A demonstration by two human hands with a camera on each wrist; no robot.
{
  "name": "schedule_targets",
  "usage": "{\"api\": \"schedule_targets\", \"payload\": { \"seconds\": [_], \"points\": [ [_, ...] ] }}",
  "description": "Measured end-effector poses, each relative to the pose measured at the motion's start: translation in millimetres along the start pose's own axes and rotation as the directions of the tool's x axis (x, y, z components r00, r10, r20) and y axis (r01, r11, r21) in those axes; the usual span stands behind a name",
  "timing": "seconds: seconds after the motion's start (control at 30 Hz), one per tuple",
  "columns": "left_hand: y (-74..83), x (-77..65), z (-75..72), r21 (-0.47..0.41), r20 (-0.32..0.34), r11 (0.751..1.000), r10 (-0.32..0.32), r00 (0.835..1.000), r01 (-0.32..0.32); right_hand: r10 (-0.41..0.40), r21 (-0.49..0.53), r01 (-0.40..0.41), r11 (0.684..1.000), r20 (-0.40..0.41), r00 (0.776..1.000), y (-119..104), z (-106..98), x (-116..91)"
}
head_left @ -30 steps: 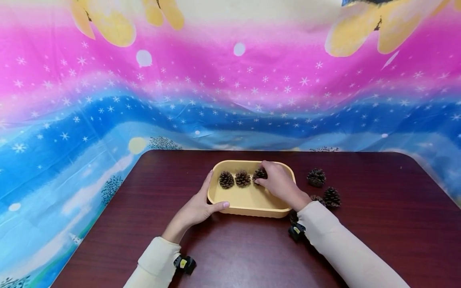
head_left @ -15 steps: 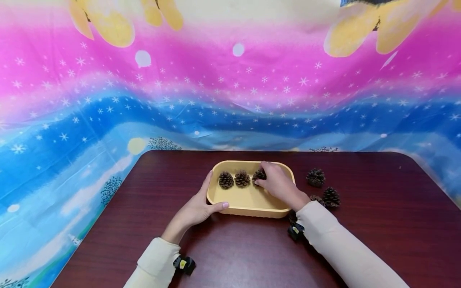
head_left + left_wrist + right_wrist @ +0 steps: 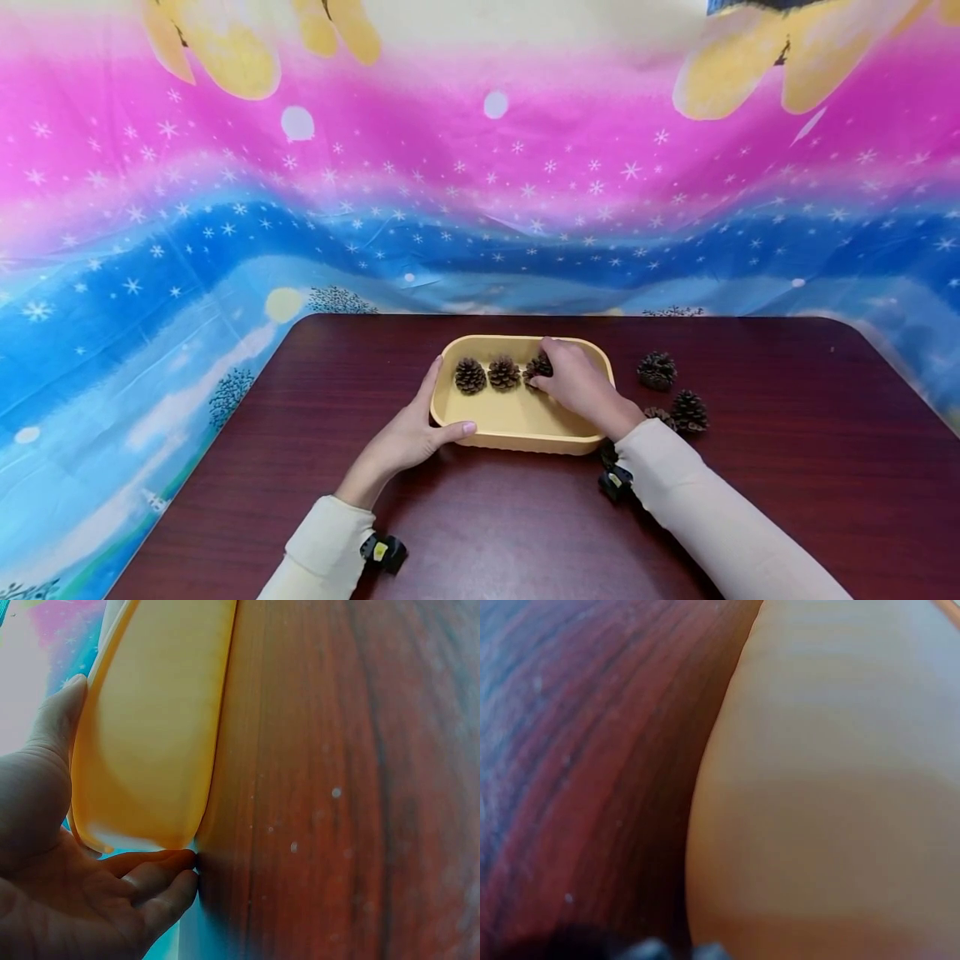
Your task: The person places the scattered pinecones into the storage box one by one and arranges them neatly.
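Lying beside tray [image 3: 517, 414]: loose pinecones [image 3: 689, 412]

Head view | tray [image 3: 502, 417] and backdrop [image 3: 435, 200] alike — a hair further left in frame

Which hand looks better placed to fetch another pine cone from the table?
Probably the right hand: the loose pine cones lie on its side of the yellow tray, though it would first need to release the cone it holds inside. The left hand grips the tray's opposite end, farther away.
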State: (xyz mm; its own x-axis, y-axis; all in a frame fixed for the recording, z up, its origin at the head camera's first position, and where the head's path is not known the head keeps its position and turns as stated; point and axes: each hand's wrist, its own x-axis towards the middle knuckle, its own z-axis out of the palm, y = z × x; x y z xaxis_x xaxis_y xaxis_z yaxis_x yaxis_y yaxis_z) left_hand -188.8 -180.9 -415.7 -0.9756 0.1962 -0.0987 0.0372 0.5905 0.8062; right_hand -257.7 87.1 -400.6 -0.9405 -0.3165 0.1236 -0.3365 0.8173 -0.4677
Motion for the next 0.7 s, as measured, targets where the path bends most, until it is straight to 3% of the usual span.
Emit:
{"api": "schedule_targets", "payload": {
  "seconds": [0.7],
  "points": [
    [0.2,-0.7,-0.2,-0.001,-0.002,1.0,0.019,1.0,-0.019,0.012,0.006,-0.013,1.0,0.011,1.0,-3.4,-2.2,-3.0]
  ]
}}
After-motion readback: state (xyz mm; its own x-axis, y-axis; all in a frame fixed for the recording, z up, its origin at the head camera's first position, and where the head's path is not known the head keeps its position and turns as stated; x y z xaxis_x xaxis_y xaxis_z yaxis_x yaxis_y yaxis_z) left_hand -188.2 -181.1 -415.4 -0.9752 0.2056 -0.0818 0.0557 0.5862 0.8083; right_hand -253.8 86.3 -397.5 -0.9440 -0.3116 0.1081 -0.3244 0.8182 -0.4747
